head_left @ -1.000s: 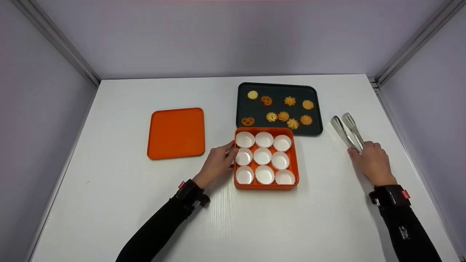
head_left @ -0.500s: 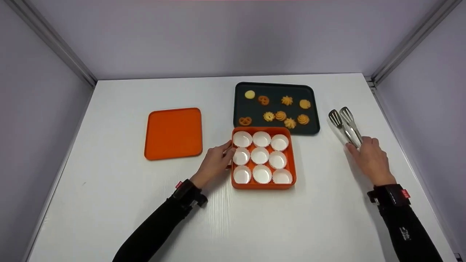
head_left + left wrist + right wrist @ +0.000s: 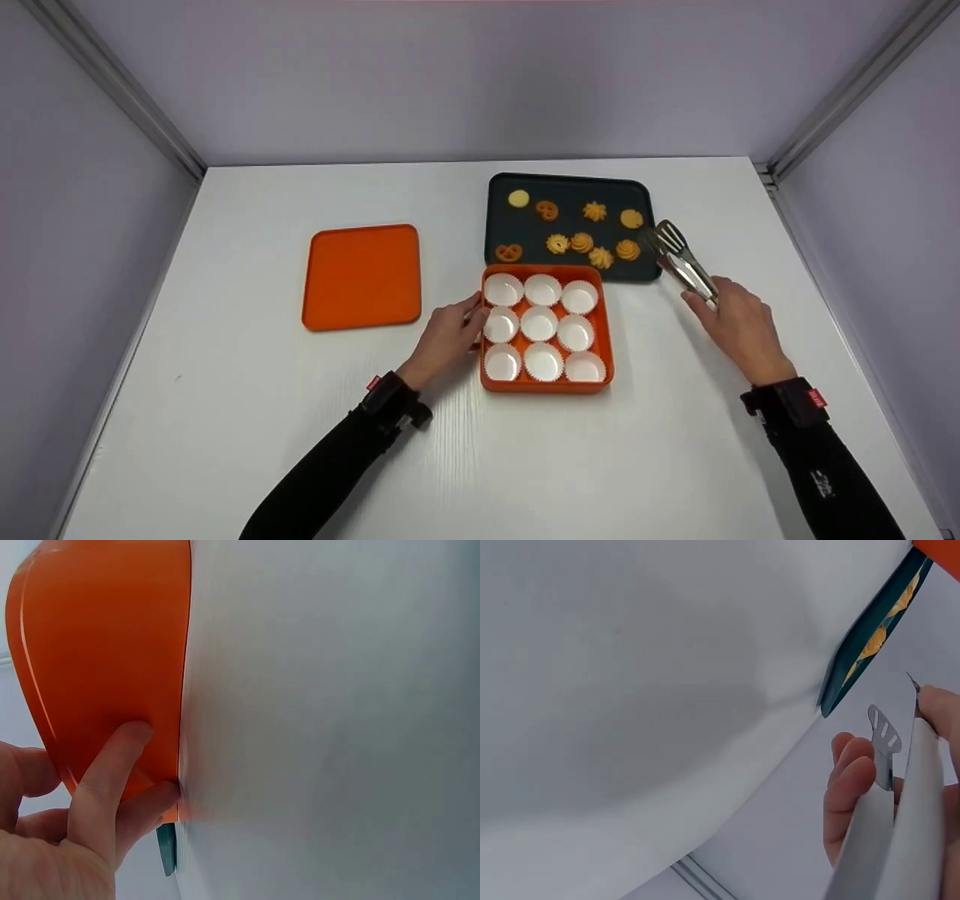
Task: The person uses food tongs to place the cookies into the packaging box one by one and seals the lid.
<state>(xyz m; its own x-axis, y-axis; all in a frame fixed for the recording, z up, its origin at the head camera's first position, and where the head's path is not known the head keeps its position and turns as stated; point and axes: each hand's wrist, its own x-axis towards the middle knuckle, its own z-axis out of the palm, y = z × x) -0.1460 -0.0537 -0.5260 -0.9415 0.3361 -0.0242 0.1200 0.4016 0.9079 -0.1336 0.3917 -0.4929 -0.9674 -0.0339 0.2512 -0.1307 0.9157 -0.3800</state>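
Observation:
An orange square box (image 3: 547, 388) holds several white paper baking cups (image 3: 543, 363). My left hand (image 3: 442, 341) grips its left side, with fingertips (image 3: 133, 733) on the outer wall and a digit at the rim. My right hand (image 3: 742, 330) holds metal serving tongs (image 3: 686, 270) by their pale handles (image 3: 917, 825), the thumb on one arm and the fingers round the other. The slotted heads of the tongs are parted and overlap the right edge of the dark baking tray (image 3: 525, 232) in the head view. Pretzels, swirled and round cookies (image 3: 582, 242) lie on it.
An orange square lid or flat tray (image 3: 361, 277) lies left of the box. The box overlaps the dark tray's front edge in the head view. Pale walls (image 3: 480, 82) enclose the white table (image 3: 225, 435) at the back and both sides.
My right hand has lifted the tongs and moved them left and a little away from me, from the table beside the baking tray to its right edge. My left hand stays on the box.

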